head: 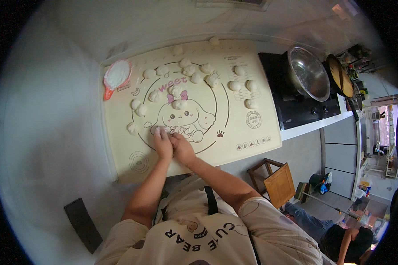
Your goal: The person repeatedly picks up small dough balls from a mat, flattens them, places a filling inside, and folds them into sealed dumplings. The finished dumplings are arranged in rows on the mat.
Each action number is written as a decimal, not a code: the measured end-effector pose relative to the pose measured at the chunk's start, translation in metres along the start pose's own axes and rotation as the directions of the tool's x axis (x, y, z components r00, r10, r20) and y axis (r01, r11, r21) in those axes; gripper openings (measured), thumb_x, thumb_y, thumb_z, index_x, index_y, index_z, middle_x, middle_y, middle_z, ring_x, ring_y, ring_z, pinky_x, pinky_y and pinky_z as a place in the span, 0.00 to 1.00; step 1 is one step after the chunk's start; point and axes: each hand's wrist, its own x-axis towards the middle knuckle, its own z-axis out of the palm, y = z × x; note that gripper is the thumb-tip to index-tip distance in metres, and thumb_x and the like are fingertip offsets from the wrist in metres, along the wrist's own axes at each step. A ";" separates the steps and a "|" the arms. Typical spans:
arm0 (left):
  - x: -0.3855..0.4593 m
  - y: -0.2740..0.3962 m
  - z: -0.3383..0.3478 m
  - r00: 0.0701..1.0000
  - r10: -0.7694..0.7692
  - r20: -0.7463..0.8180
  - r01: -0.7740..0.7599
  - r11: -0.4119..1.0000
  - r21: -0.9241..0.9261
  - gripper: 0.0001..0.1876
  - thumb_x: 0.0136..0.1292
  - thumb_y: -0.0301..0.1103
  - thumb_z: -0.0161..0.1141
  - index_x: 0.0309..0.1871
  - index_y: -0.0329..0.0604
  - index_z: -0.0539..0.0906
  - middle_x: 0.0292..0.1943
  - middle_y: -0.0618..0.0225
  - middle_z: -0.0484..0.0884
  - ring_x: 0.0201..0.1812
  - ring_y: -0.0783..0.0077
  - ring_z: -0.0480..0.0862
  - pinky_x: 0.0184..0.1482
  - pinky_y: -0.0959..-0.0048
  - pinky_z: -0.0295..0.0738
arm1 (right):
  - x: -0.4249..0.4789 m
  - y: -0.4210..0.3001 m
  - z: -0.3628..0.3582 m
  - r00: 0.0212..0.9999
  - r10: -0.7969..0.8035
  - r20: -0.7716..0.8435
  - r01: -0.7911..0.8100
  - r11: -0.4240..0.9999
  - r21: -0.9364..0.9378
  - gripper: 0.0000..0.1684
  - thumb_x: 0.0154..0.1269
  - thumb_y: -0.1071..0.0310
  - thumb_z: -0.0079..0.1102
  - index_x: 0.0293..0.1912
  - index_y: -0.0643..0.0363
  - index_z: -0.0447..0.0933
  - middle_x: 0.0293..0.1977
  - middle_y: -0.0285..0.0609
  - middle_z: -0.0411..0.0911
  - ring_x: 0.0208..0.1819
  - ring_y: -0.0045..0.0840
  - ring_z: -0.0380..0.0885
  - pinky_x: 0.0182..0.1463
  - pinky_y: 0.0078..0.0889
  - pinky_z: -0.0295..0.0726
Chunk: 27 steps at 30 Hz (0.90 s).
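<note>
My left hand (163, 143) and my right hand (183, 148) meet low over a cream-coloured pastry mat (248, 127), near its front left. White dough or flour shows at my left fingertips. Whatever lies between the palms is hidden. My right fingers are curled against the left hand. Just left of my hands sits a lumpy dough piece (132, 128). Ahead of them, a dough piece (179, 104) rests on the printed cartoon. Several more rough dough lumps (196, 78) are scattered farther back. Toward the right lie several smooth dough balls (251, 85).
A red plastic scoop (108, 94) of white powder stands at the mat's back left corner. Right of the mat, a steel bowl (306, 74) sits on a black cooktop (293, 114). A wooden stool (279, 185) and another person (335, 237) are at lower right.
</note>
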 end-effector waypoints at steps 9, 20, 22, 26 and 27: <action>0.052 0.006 0.031 0.839 0.533 -0.108 -0.477 0.816 0.327 0.11 0.71 0.35 0.48 0.43 0.38 0.78 0.29 0.60 0.81 0.31 0.57 0.81 0.37 0.62 0.74 | -0.003 -0.008 -0.012 0.889 0.455 -0.048 -0.430 0.867 0.251 0.21 0.59 0.70 0.63 0.52 0.64 0.72 0.32 0.46 0.77 0.36 0.30 0.79 0.42 0.32 0.77; -0.006 -0.001 0.012 0.961 0.276 -0.009 -0.273 0.953 0.135 0.11 0.69 0.36 0.48 0.39 0.39 0.79 0.28 0.55 0.80 0.31 0.50 0.80 0.37 0.58 0.75 | -0.007 0.002 0.005 0.983 0.050 -0.175 -0.036 0.996 0.083 0.13 0.51 0.81 0.59 0.38 0.62 0.74 0.35 0.46 0.75 0.37 0.36 0.76 0.40 0.31 0.75; 0.012 0.007 0.017 0.926 0.368 0.083 -0.375 0.873 0.311 0.11 0.69 0.35 0.49 0.39 0.39 0.78 0.29 0.54 0.81 0.33 0.49 0.81 0.37 0.58 0.75 | -0.012 0.002 0.000 0.936 0.270 -0.224 -0.195 0.932 0.306 0.14 0.58 0.74 0.63 0.44 0.64 0.74 0.36 0.43 0.77 0.38 0.26 0.78 0.42 0.26 0.77; 0.064 0.013 0.032 0.882 0.467 -0.058 -0.428 0.847 0.315 0.13 0.71 0.37 0.48 0.32 0.38 0.74 0.25 0.58 0.78 0.28 0.54 0.78 0.32 0.59 0.71 | -0.005 -0.010 -0.002 0.847 0.528 -0.055 -0.452 0.772 0.448 0.15 0.65 0.66 0.60 0.45 0.68 0.73 0.32 0.43 0.78 0.35 0.21 0.78 0.40 0.24 0.77; 0.071 0.014 0.035 0.823 0.511 -0.249 -0.466 0.857 0.219 0.15 0.71 0.38 0.49 0.29 0.38 0.72 0.22 0.60 0.76 0.24 0.57 0.77 0.30 0.59 0.70 | 0.003 -0.008 0.003 0.853 0.520 -0.037 -0.457 0.780 0.428 0.15 0.66 0.65 0.59 0.44 0.68 0.73 0.32 0.42 0.78 0.34 0.20 0.77 0.39 0.24 0.76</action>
